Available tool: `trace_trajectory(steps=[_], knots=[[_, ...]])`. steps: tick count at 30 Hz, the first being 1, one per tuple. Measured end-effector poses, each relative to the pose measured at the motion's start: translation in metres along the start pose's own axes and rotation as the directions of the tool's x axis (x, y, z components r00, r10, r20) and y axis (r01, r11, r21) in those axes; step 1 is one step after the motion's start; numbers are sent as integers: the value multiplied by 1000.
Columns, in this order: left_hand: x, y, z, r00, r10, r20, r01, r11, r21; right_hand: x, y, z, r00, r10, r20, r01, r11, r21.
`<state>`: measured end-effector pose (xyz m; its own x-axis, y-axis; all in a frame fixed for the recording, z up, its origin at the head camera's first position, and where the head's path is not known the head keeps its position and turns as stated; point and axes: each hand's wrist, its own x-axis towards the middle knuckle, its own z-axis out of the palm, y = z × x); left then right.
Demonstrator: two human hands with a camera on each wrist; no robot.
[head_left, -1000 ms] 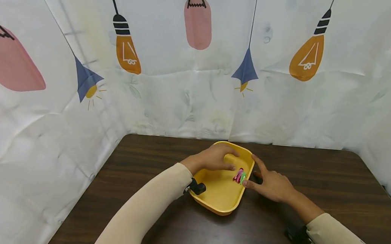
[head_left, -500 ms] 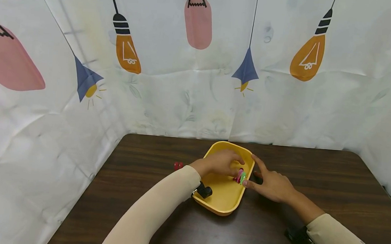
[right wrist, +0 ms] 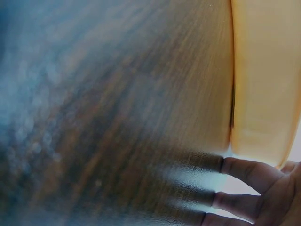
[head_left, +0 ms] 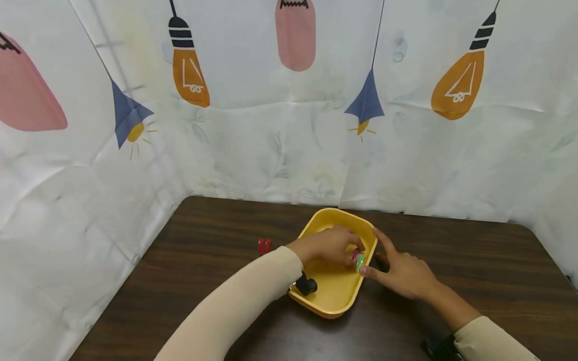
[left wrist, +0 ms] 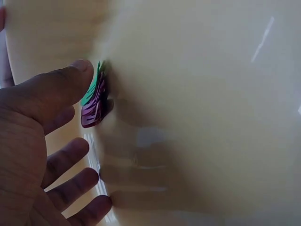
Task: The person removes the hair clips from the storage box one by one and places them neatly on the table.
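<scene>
Since a second ago my left hand [head_left: 332, 245] has slid from the far end of the yellow tray [head_left: 332, 309] toward its right wall, and it now sits over the little bundle of hair clips [head_left: 358, 258], which uncovers a small red object [head_left: 264, 245] on the table [head_left: 202, 275] left of centre in the head view. The right hand [head_left: 403, 273] has not shifted.

In the left wrist view, the thumb [left wrist: 61, 87] of my left hand presses against the green clip on top of the bundle [left wrist: 94, 101], the magenta clips lying under it against the tray's pale inner wall, left of centre in that frame. The other fingers [left wrist: 70, 155] are loosely curled below and apart from the thumb; I cannot tell whether any of them touches the clips from behind.

My right hand lies flat on the table just outside the tray's right wall, fingers straight and spread, the forefinger tip touching the rim beside the clips. The right wrist view shows those fingers [right wrist: 244, 172] at the lower right, next to the tray's outer wall [right wrist: 263, 84].

The tray lies at the middle of the head frame, on the dark wooden table, with the lamp-printed backdrop [head_left: 295, 91] filling the upper half.
</scene>
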<state>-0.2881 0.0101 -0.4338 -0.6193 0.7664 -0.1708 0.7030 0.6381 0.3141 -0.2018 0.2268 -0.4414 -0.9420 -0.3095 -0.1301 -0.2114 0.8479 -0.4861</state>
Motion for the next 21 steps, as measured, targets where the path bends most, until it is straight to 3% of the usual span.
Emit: trace_trajectory(steps=[21], knots=[[0,7,6,1000,-11,-8,12,996,90,0,1,1,1000,-2,-9,2,1000,-1]])
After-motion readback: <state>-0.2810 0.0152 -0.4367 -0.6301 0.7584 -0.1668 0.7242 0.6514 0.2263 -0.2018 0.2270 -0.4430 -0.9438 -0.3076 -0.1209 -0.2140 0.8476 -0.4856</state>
